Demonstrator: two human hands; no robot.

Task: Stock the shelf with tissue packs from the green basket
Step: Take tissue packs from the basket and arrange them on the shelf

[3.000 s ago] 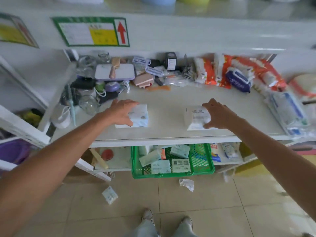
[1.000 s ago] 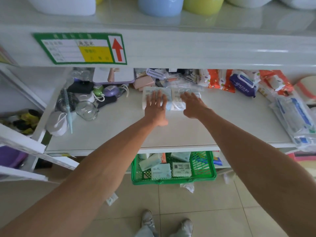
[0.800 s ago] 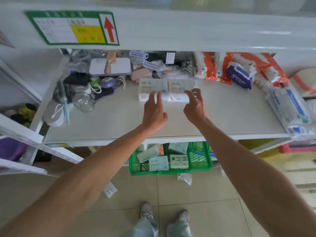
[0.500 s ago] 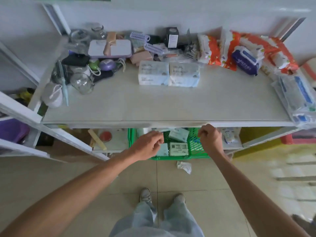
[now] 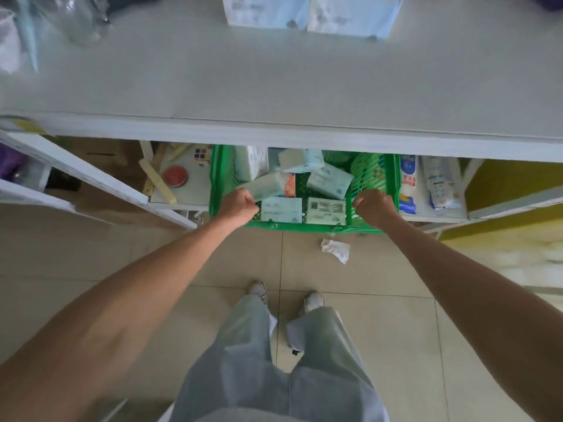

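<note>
The green basket point(image 5: 304, 227) stands on the floor, partly under the white shelf point(image 5: 274, 86), and holds several pale tissue packs. My left hand point(image 5: 239, 205) is curled at the basket's left side, its fingers closed on the corner of a tilted tissue pack point(image 5: 268, 185). My right hand point(image 5: 373, 205) is a loose fist over the basket's right side, with nothing visible in it. Between the hands lie a flat pack point(image 5: 281, 210) and a barcode pack point(image 5: 326, 211). Two blue-white packs point(image 5: 265, 10) point(image 5: 350, 13) sit side by side at the back of the shelf.
A glass jar point(image 5: 79, 22) stands at the shelf's left. The lower shelf holds wooden sticks point(image 5: 155, 178) and a red disc point(image 5: 175, 176) left of the basket, and bagged goods point(image 5: 408, 184) to its right. Crumpled paper point(image 5: 335, 249) lies on the tiles near my feet.
Both hands let go of the two packs at the back of the shelf, drew back over its front edge and dropped into the basket. My view tilted downward.
</note>
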